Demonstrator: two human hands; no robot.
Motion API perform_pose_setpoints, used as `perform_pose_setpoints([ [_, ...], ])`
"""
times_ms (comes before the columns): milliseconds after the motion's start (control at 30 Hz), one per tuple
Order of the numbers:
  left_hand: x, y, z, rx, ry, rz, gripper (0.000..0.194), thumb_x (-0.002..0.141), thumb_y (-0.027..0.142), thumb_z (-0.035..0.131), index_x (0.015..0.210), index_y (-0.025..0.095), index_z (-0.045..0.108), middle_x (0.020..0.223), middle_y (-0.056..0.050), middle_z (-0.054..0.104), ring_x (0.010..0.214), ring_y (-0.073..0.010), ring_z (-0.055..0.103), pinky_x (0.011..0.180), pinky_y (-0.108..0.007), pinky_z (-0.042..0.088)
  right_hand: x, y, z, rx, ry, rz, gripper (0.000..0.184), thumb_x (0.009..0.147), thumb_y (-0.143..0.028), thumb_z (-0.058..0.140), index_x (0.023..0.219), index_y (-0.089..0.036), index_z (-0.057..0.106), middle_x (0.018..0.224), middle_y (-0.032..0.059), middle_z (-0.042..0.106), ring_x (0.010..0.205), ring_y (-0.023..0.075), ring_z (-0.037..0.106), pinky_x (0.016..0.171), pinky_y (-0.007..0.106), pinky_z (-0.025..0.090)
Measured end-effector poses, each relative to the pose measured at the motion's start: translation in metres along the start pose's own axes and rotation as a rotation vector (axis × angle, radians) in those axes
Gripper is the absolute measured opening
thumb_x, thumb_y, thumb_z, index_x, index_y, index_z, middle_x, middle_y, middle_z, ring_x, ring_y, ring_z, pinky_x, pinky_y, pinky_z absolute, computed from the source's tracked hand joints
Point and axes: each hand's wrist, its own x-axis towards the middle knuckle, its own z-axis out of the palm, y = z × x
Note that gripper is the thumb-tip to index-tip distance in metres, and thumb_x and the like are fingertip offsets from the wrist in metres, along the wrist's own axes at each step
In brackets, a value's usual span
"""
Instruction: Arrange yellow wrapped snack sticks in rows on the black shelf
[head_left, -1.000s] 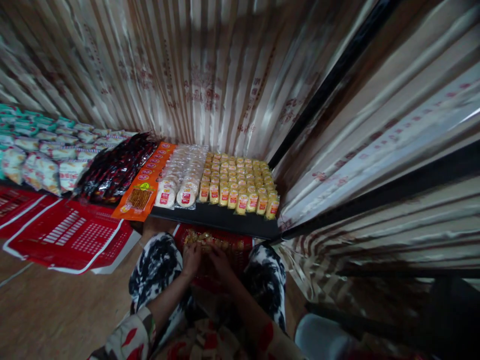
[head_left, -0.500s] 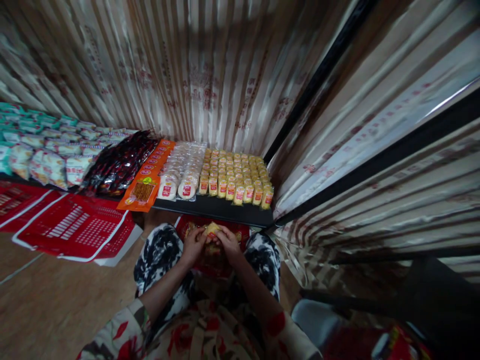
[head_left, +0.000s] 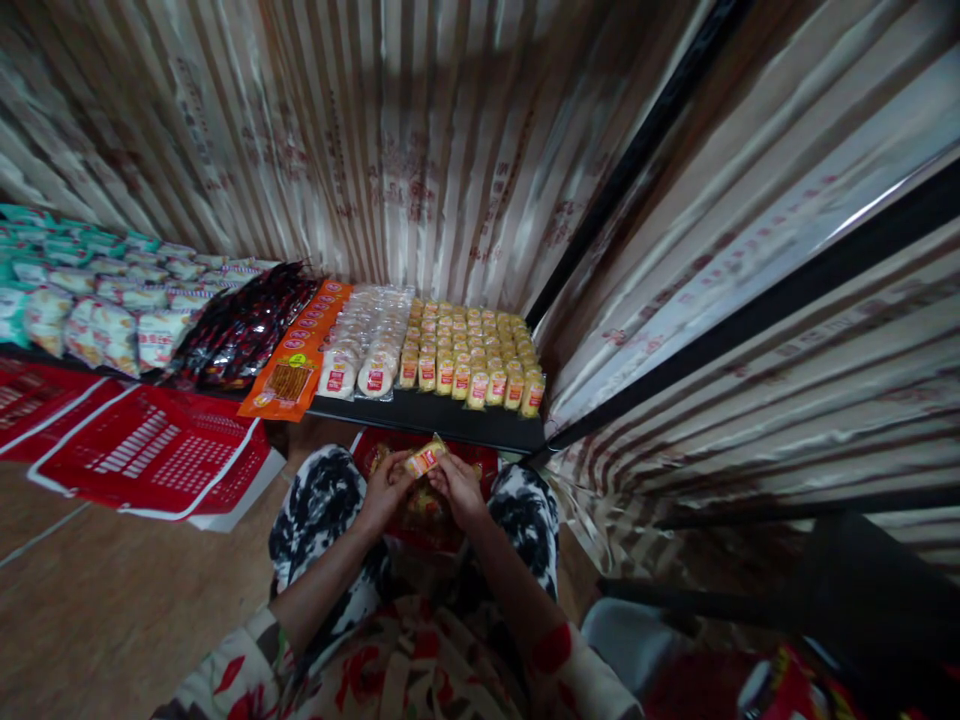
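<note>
Between my two hands I hold a small yellow wrapped snack cake (head_left: 425, 458) with a red and orange label, slightly tilted. My left hand (head_left: 388, 486) pinches its left end and my right hand (head_left: 456, 487) its right end. Below them, between my knees, a red basket (head_left: 491, 462) contains more yellow wrapped pieces (head_left: 421, 506), partly hidden by my hands. Just ahead, rows of similar yellow wrapped snack cakes (head_left: 472, 350) stand upright on a black shelf (head_left: 480, 428).
Left along the shelf lie round white packaged cakes (head_left: 375, 376), an orange snack packet (head_left: 289, 370), dark shiny packets (head_left: 244, 330) and white pouches (head_left: 112, 330). Red baskets (head_left: 187, 455) stand below. Striped curtain (head_left: 420, 150) hangs behind; black poles (head_left: 637, 160) frame the right.
My hands have come up out of the red basket with one wrapped snack cake, which has turned so its label shows. The view has shifted slightly.
</note>
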Motion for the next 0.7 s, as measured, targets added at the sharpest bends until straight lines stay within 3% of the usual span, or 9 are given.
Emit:
perform_pose_setpoints([
  [233, 0.008, -0.006, -0.002, 0.084, 0.131, 0.041, 0.053, 0.069, 0.035, 0.056, 0.116, 0.012, 0.052, 0.069, 0.001, 0.058, 0.059, -0.0107, 0.055, 0.057, -0.022, 0.045, -0.007, 0.018, 0.009, 0.068, -0.005, 0.038, 0.037, 0.061, -0.05, 0.067, 0.078, -0.019, 0.056, 0.069, 0.0018, 0.063, 0.064, 0.0148, 0.061, 0.06, 0.026, 0.049],
  [333, 0.015, -0.005, -0.01, 0.212, 0.146, 0.105, 0.044, 0.072, 0.027, 0.051, 0.114, 0.015, 0.054, 0.085, -0.003, 0.062, 0.073, -0.0128, 0.058, 0.068, -0.024, 0.047, -0.005, 0.026, 0.008, -0.058, -0.033, 0.004, 0.038, 0.063, -0.049, 0.064, 0.084, -0.018, 0.056, 0.077, 0.0042, 0.064, 0.067, 0.016, 0.062, 0.061, 0.027, 0.049],
  [433, 0.02, 0.005, -0.019, 0.389, 0.12, 0.232, 0.042, 0.071, 0.018, 0.049, 0.113, 0.017, 0.056, 0.107, -0.005, 0.06, 0.096, -0.015, 0.056, 0.086, -0.025, 0.043, -0.002, 0.026, 0.004, -0.324, 0.021, -0.211, 0.043, 0.066, -0.043, 0.062, 0.1, -0.018, 0.055, 0.092, 0.0077, 0.063, 0.078, 0.0186, 0.061, 0.072, 0.032, 0.049],
  [567, 0.022, 0.028, -0.028, 0.642, -0.026, 0.321, 0.047, 0.069, 0.013, 0.049, 0.114, 0.021, 0.057, 0.106, -0.003, 0.059, 0.096, -0.0153, 0.055, 0.091, -0.027, 0.041, -0.004, 0.012, -0.001, -0.79, 0.022, -0.587, 0.049, 0.07, -0.031, 0.06, 0.117, -0.02, 0.054, 0.114, 0.0086, 0.058, 0.105, 0.0242, 0.051, 0.094, 0.039, 0.038],
  [633, 0.023, 0.038, -0.029, 0.707, -0.101, 0.378, 0.047, 0.069, 0.012, 0.048, 0.113, 0.023, 0.058, 0.105, -0.002, 0.059, 0.098, -0.0152, 0.054, 0.092, -0.026, 0.04, -0.007, 0.004, 0.0, -0.913, -0.036, -0.675, 0.05, 0.073, -0.029, 0.058, 0.122, -0.021, 0.053, 0.119, 0.0078, 0.057, 0.111, 0.0253, 0.047, 0.098, 0.04, 0.034],
  [700, 0.026, 0.046, -0.029, 0.74, -0.152, 0.438, 0.048, 0.069, 0.011, 0.047, 0.113, 0.024, 0.058, 0.103, -0.001, 0.059, 0.101, -0.0154, 0.053, 0.093, -0.026, 0.04, -0.008, -0.002, 0.003, -0.931, -0.074, -0.666, 0.051, 0.074, -0.028, 0.056, 0.125, -0.022, 0.05, 0.114, 0.0076, 0.06, 0.105, 0.0243, 0.051, 0.094, 0.038, 0.038],
])
